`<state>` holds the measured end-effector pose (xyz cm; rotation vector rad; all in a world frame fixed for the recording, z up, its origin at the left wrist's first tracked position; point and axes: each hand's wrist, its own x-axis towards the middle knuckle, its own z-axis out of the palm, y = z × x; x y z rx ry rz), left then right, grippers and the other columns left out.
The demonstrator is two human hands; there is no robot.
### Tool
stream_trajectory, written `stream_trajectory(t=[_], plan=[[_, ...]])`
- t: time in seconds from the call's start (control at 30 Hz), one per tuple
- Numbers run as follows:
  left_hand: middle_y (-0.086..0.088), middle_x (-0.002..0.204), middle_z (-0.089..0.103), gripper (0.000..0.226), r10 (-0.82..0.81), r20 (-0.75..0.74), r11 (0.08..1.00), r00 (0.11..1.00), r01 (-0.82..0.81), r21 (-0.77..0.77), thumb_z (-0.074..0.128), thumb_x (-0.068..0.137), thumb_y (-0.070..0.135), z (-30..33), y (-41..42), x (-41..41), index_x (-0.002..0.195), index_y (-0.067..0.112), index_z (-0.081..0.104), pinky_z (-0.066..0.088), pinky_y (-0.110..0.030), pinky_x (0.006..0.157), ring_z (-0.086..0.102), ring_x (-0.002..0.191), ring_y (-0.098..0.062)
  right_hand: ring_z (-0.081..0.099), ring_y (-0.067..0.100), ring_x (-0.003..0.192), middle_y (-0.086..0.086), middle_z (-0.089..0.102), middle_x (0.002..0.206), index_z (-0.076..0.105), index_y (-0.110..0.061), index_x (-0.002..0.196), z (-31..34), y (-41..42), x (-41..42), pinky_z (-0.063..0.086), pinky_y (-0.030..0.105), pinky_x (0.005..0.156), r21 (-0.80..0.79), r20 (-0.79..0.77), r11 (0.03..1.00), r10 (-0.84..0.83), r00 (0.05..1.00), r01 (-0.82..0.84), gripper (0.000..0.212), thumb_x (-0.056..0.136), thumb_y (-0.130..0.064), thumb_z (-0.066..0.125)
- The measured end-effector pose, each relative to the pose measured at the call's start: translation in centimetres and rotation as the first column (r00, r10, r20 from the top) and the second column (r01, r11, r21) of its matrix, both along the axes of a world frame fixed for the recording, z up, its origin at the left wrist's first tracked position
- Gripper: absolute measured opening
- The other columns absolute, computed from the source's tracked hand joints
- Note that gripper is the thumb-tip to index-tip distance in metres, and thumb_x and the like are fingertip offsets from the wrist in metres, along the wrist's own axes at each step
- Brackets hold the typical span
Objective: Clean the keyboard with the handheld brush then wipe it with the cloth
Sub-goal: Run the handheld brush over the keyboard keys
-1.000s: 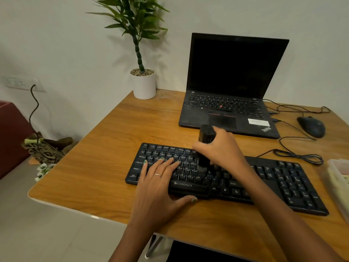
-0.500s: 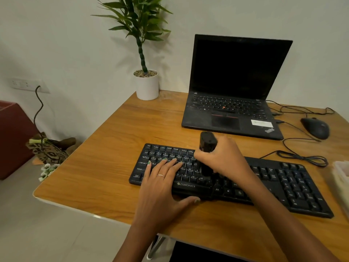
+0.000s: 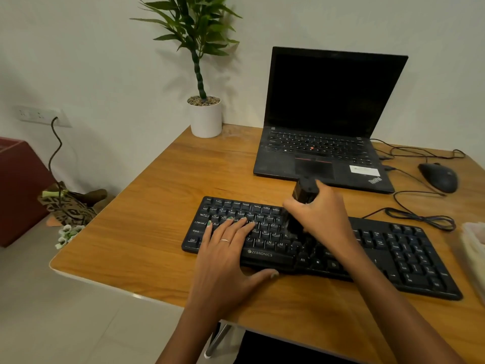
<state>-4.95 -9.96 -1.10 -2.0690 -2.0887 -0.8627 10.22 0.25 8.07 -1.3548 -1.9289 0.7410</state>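
A black keyboard (image 3: 409, 256) lies across the front of the wooden desk (image 3: 147, 232). My left hand (image 3: 225, 256) rests flat on its left half, fingers straight on the keys and thumb at the front edge. My right hand (image 3: 322, 216) grips a black handheld brush (image 3: 304, 191) upright over the keyboard's middle. The brush's lower end touches the keys just left of my palm. A pale cloth-like thing (image 3: 475, 248) shows at the right edge, cut off by the frame.
An open black laptop (image 3: 330, 119) stands behind the keyboard. A black mouse (image 3: 438, 177) and its looped cable (image 3: 420, 218) lie at the right. A white plant pot (image 3: 206, 119) sits at the back left corner. The desk's left edge drops to the floor.
My right hand and the brush have shifted slightly right along the keys. My left hand has stayed flat on the keyboard's left half. The camera has tilted a little.
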Motion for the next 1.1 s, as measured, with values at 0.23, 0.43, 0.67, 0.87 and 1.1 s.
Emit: stream_trajectory(t=[0.23,0.43,0.67,0.87,1.1], plan=[[0.005,0.141,0.050,0.094,-0.007,0.024,1.000,1.000,0.008,-0.019,0.032,0.073,0.089,0.1,0.0,0.0,0.137,0.022,0.048,0.018,-0.046,0.114,0.041,0.133,-0.016,0.050,0.016,0.057,0.000,0.053,0.062,0.053,-0.009,0.072,-0.1,-0.3,0.2,0.039,0.025,0.049,0.116,0.067,0.993,-0.042,0.997,0.034,0.022,0.078,-0.026,0.066],[0.005,0.140,0.051,0.093,-0.011,0.019,1.000,1.000,0.012,-0.007,0.038,0.072,0.087,0.0,0.0,-0.1,0.138,0.022,0.048,0.018,-0.045,0.113,0.043,0.132,-0.016,0.059,0.021,0.064,0.006,0.062,0.070,0.055,-0.013,0.075,-0.3,-1.6,-0.1,0.051,0.035,0.057,0.038,0.074,0.997,0.064,0.995,-0.067,0.019,0.078,-0.028,0.067],[0.004,0.140,0.051,0.093,-0.017,0.028,1.000,0.999,0.017,-0.005,0.041,0.072,0.085,-0.1,0.0,-0.1,0.139,0.021,0.047,0.018,-0.045,0.113,0.043,0.132,-0.017,0.058,0.017,0.064,0.001,0.060,0.068,0.055,-0.015,0.076,-0.4,-2.6,-0.6,0.051,0.032,0.057,0.032,0.071,0.994,0.103,0.992,-0.106,0.017,0.078,-0.028,0.066],[0.005,0.141,0.049,0.095,-0.007,0.041,1.000,0.999,0.007,-0.007,0.040,0.072,0.087,-0.2,0.0,-0.2,0.140,0.022,0.045,0.017,-0.044,0.115,0.041,0.133,-0.016,0.065,0.024,0.070,0.009,0.064,0.076,0.055,-0.011,0.080,0.0,-2.5,0.0,0.054,0.033,0.053,-0.081,-0.004,0.995,0.064,0.998,-0.064,0.018,0.080,-0.024,0.066],[0.005,0.142,0.049,0.096,-0.006,0.039,1.000,0.999,0.006,-0.010,0.041,0.071,0.086,-0.2,-0.1,-0.1,0.140,0.021,0.044,0.019,-0.045,0.115,0.040,0.134,-0.015,0.061,0.014,0.057,0.003,0.062,0.071,0.052,-0.016,0.075,0.2,-2.4,0.8,0.041,0.014,0.041,-0.088,-0.055,0.996,-0.013,0.998,0.008,0.018,0.081,-0.023,0.067]])
